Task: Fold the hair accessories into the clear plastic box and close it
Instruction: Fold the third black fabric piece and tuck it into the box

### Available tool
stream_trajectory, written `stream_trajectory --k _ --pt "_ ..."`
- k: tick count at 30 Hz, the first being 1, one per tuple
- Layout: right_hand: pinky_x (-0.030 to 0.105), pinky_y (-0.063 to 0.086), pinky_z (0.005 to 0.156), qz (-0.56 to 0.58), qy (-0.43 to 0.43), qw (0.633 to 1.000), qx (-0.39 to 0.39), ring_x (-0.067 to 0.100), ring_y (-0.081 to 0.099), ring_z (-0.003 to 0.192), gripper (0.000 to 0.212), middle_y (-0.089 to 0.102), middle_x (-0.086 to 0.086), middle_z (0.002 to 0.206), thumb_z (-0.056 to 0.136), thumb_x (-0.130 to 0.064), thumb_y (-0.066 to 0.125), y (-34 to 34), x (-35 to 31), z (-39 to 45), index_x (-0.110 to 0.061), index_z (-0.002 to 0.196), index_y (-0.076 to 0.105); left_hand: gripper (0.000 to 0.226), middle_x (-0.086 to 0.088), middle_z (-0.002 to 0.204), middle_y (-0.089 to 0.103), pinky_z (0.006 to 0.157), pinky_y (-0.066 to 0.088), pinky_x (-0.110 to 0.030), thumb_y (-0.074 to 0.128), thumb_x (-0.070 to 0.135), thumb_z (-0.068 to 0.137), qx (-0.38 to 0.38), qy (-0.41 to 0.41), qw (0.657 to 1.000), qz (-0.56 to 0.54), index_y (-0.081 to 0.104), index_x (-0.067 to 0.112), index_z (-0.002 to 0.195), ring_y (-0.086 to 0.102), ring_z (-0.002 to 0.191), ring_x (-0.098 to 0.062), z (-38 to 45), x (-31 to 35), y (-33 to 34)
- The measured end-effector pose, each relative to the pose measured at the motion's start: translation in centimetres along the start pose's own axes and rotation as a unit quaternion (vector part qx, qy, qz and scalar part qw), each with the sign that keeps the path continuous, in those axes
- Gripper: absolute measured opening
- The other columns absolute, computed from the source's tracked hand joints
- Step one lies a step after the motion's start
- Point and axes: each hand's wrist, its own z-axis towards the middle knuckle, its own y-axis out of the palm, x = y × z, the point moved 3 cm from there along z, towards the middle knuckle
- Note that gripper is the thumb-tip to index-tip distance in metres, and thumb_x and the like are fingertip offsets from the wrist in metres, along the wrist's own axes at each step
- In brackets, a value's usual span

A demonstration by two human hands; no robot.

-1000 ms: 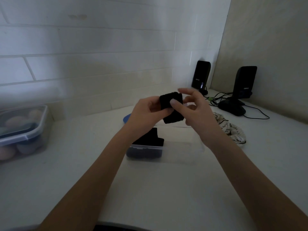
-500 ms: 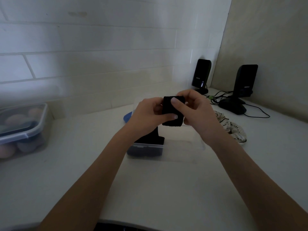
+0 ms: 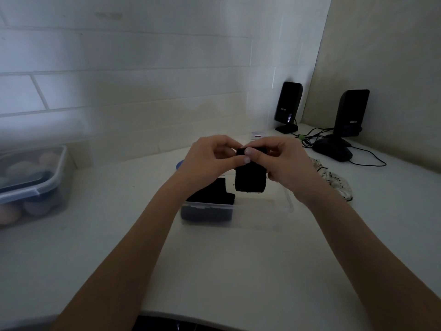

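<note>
Holding the black headband (image 3: 250, 179) up above the clear plastic box (image 3: 238, 212), we pinched its top edge with both hands: the left hand (image 3: 210, 158) gripped it between thumb and forefinger, and the right hand (image 3: 284, 161) grasped the same edge just beside it. The band hung limp below our fingers, so we judged it soft, light and easily creased, with no stiffness to hold a fold unaided. We thought the folded edge the best place to grip, keeping the layers pressed together until they sat inside the box. Another dark piece (image 3: 210, 194) already lay in the box's left end, while its right end looked unfilled. A pale patterned scrunchie (image 3: 334, 182) rested on the tabletop (image 3: 238, 271) to the right of the box, apart from it.
</note>
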Motion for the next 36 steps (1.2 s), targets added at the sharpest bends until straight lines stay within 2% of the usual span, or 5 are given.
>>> stream_trajectory --k 5,13,24,31,36 --pt "0.018 0.044 0.036 -0.069 0.028 0.996 -0.042 0.011 0.054 0.037 0.008 0.067 0.001 0.06 0.083 -0.02 0.069 -0.4 0.2 -0.2 -0.027 0.081 0.075 0.051 0.013 0.068 0.073 0.072 0.047 -0.006 0.078 0.025 0.073 -0.021 -0.025 0.999 0.039 0.06 0.02 0.121 0.069 0.071 0.002 -0.1 -0.3 0.3" --pt "0.035 0.06 0.054 -0.173 0.11 0.965 -0.16 0.025 0.071 0.054 0.001 0.072 0.01 0.069 0.088 -0.017 0.062 0.1 1.4 -0.5 -0.016 0.089 0.064 0.025 0.004 0.08 0.072 0.065 0.046 -0.007 0.074 0.032 0.077 -0.123 -0.054 0.973 0.187 0.065 0.025 0.099 0.067 0.076 -0.003 -0.5 -0.4 0.7" --pt "0.018 0.056 0.055 -0.319 0.104 0.919 -0.209 0.005 0.065 0.047 0.015 0.067 -0.001 0.071 0.087 -0.015 0.063 1.3 1.5 -0.9 -0.028 0.081 0.059 0.009 0.002 0.079 0.069 0.072 0.051 -0.02 0.07 0.019 0.082 -0.183 -0.019 0.935 0.302 0.073 0.013 0.088 0.065 0.074 -0.011 -0.7 -0.5 1.3" --pt "0.027 0.046 0.074 -0.436 0.074 0.875 -0.199 0.017 0.057 0.083 0.017 0.066 0.007 0.104 0.082 -0.018 0.069 2.3 0.4 -1.2 -0.009 0.095 0.064 0.008 0.009 0.071 0.059 0.058 0.034 -0.009 0.067 0.021 0.084 -0.183 0.004 0.918 0.352 0.073 0.018 0.087 0.054 0.063 -0.004 -0.6 -0.6 1.5" --pt "0.03 0.046 0.076 -0.491 0.034 0.845 -0.207 0.024 0.06 0.095 0.011 0.063 0.006 0.108 0.085 -0.019 0.064 2.6 -0.1 -1.4 -0.013 0.094 0.064 0.014 0.005 0.079 0.063 0.068 0.044 -0.021 0.066 0.025 0.085 -0.158 0.03 0.925 0.344 0.073 0.014 0.09 0.058 0.073 -0.011 -0.6 -0.4 1.3"
